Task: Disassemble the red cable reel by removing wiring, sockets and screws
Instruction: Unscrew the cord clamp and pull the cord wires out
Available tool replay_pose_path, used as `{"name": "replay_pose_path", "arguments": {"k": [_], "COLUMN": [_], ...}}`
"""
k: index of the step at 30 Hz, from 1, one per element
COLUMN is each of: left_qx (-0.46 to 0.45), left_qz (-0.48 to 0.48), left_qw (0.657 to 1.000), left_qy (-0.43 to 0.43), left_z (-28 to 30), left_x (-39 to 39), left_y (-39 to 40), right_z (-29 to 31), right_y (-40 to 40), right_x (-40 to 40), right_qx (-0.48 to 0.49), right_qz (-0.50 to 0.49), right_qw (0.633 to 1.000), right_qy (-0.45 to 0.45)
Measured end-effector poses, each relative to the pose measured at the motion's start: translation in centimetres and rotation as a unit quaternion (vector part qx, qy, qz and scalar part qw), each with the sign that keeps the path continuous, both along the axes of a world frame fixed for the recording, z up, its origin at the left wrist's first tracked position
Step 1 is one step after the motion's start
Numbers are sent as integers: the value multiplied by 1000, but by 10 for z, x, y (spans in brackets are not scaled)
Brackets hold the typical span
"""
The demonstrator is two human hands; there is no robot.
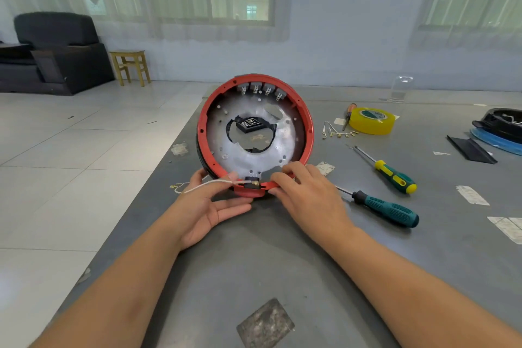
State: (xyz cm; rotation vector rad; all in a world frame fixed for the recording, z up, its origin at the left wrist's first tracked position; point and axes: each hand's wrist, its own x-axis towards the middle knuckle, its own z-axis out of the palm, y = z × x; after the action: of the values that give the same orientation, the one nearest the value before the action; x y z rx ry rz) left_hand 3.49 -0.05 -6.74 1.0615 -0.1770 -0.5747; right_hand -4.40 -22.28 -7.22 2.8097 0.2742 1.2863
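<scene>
The red cable reel shell [306, 118] stands tilted on edge on the grey table [254, 263], its open side facing me. Inside it are a silvery plate with a ragged centre hole and several sockets [261, 89] along the top rim. A white wire [203, 185] with a brass terminal runs from a small black part at the bottom rim out to the left. My left hand [210, 206] pinches this wire between thumb and forefinger, its other fingers lying straight under the rim. My right hand [308, 192] grips the bottom rim just right of the terminal.
Two green-handled screwdrivers [387, 209] [395, 176] lie right of the reel. Farther back are removed wires with terminals [337, 131], a yellow tape roll [372, 120], a small orange screwdriver [348, 113], and black and blue parts [500, 127] at the right edge. The table's left edge drops to the tiled floor.
</scene>
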Motion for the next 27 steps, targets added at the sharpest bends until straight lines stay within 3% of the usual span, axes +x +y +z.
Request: {"name": "replay_pose_path", "arguments": {"k": [4,12,15,22,27], "left_qx": [40,14,56,275,236], "left_qz": [-73,-185,-190,-199,-154], "left_qw": [997,982,978,941,959], "left_qy": [-9,43,57,-20,14], "left_z": [0,0,3,27,33], "left_x": [-3,-10,-8,-3,-5], "left_y": [8,33,55,94,104], "right_z": [-1,8,11,13,12], "right_y": [-3,-13,-11,-6,-6], "right_x": [-6,-22,-27,-29,-28], "right_qx": [45,121,117,99,105], "right_qz": [17,34,46,48,48], "right_qw": [999,992,991,992,991], "right_qy": [11,33,48,69,67]}}
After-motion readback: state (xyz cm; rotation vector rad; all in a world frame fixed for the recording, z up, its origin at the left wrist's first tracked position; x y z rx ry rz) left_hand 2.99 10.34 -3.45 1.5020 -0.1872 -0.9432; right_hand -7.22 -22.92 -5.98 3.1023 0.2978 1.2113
